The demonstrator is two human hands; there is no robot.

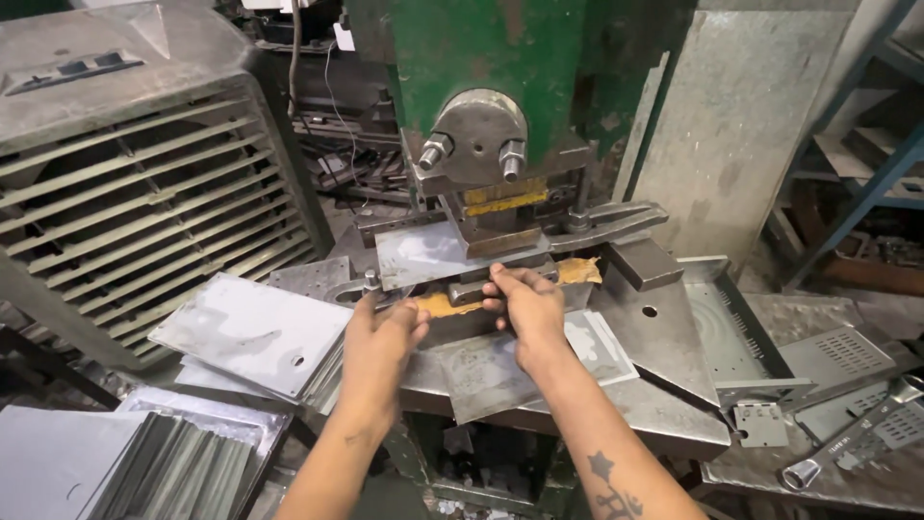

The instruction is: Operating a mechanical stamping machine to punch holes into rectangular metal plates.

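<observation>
While both hands sit right at the mouth of the green press (500, 58), the small metal sheet (433, 252) lies flat on the die bed, under the ram block (500, 236). The left hand (385, 332) is pinched narrow on the sheet's near-left edge, thumb and fingers closed on it; the right hand (525, 303) is curled over the near edge by the dark lower die (472, 289), fingertips pressing down — whether it grips the sheet or only steadies it I cannot tell.

To my eye, doing this well means seating the sheet square against whatever stop sits behind it, flat on the bed with no corner riding up, and keeping the fingertips on the outer edge only — never under the ram. A stack of blank plates (255, 332) waits just left of the left hand, a louvred panel (837, 351) lies well apart to the right, and a box spanner (852, 443) rests near it.
</observation>
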